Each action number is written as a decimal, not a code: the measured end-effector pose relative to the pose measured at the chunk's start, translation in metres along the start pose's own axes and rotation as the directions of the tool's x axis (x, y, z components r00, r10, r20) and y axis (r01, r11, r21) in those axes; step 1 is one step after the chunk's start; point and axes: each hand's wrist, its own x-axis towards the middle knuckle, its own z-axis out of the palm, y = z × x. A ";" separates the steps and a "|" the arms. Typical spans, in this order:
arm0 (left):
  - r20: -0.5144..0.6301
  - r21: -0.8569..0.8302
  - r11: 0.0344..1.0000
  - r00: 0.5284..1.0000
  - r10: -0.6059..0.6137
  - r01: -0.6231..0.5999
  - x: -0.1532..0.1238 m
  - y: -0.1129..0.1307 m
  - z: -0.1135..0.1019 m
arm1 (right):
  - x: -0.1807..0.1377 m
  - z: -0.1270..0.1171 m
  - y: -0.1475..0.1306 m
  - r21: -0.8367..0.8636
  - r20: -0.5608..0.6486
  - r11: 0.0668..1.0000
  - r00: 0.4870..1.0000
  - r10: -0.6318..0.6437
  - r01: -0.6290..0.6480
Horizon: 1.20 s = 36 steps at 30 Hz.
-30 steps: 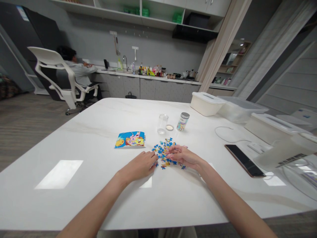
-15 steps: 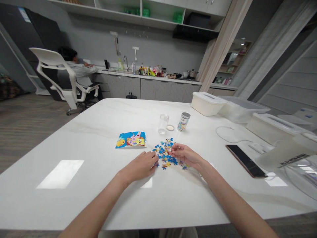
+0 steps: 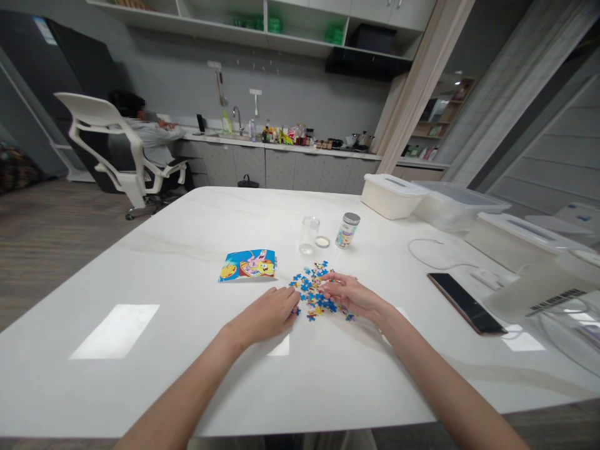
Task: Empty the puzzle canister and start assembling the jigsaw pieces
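A loose pile of blue, yellow and red jigsaw puzzle pieces (image 3: 312, 287) lies on the white table. At the pile's left edge my left hand (image 3: 276, 310) rests with curled fingers, a puzzle piece (image 3: 295, 310) at its fingertips. My right hand (image 3: 349, 294) reaches over the pile from the right, thumb and fingers pinched on a small puzzle piece that is mostly hidden. To the left lies a blue picture sheet (image 3: 248, 264) with cartoon figures. Behind the pile are a clear jar (image 3: 309, 235), its round lid (image 3: 322, 242) and a printed canister with a silver cap (image 3: 347, 230).
On the right lie a phone (image 3: 464, 303) and a white cable (image 3: 422, 256). White lidded bins (image 3: 394, 195) and a clear box (image 3: 450, 206) line the table's right edge. Far left, a person sits in a white-framed chair (image 3: 103, 137) by the kitchen counter.
The fingers of my right hand have shifted slightly over the pile. My left hand stays almost in place.
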 end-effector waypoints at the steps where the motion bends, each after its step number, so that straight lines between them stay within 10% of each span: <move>1: 0.001 -0.006 1.000 1.000 0.002 -0.002 0.000 0.000 0.000 | 0.000 0.000 0.000 -0.008 0.000 1.000 1.000 0.006 -0.006; 36: 0.016 0.045 0.999 1.000 -0.003 0.003 0.000 0.000 0.000 | 0.000 0.001 0.000 0.001 0.031 0.998 0.998 0.056 -0.056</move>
